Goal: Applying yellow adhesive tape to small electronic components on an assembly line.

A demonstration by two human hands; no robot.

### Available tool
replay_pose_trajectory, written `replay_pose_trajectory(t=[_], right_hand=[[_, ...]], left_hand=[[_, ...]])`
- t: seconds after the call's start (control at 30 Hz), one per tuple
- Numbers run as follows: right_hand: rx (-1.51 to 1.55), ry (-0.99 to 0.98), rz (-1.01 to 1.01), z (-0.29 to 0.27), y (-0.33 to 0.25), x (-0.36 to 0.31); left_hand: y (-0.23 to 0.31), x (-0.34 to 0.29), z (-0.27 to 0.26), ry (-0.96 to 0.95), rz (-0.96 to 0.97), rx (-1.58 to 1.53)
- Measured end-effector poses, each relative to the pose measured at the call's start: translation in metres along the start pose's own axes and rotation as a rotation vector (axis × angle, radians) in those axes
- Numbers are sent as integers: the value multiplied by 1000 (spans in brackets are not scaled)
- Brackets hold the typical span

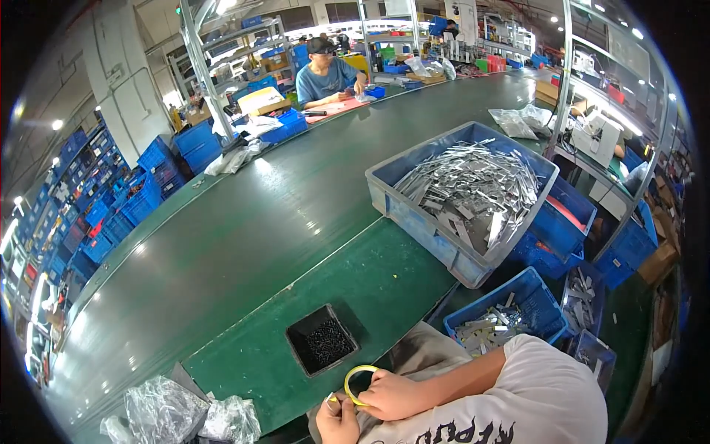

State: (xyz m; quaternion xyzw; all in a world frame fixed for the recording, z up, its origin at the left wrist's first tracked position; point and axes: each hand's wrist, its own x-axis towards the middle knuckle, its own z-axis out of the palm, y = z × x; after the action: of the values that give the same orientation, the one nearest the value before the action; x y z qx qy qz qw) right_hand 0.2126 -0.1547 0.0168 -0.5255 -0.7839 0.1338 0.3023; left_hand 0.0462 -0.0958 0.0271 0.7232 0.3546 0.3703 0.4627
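Observation:
Low in the head view, my right hand (393,395) is closed on a thin yellow ring (347,382) that looks like a roll of tape. Beside it, my left hand (338,423) pinches a small piece with yellow and whitish parts (330,400), close to the ring's lower edge. I cannot make out whether that piece joins the ring. Just beyond both hands, a black square tray (297,337) holds many small dark parts and rests on the green bench top (244,362).
A large grey-blue bin (436,240) of loose metal strips stands on the right. Blue bins (543,285) with more parts sit below it. Clear plastic bags (166,407) lie front left. A dark conveyor belt (244,222) runs past; across it sits another person (325,81).

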Motion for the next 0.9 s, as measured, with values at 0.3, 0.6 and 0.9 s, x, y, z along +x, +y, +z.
replay_pose_trajectory(t=[0.3, 0.6, 0.9], right_hand=[[0, -1, -17, 0, 3, 2], [29, 74, -25, -10, 0, 5], [0, 35, -8, -8, 0, 3]], left_hand=[[-15, -14, 2, -90, -19, 49], [-5, -4, -8, -121, -241, -311], [-5, -7, -8, -72, -145, -120]])
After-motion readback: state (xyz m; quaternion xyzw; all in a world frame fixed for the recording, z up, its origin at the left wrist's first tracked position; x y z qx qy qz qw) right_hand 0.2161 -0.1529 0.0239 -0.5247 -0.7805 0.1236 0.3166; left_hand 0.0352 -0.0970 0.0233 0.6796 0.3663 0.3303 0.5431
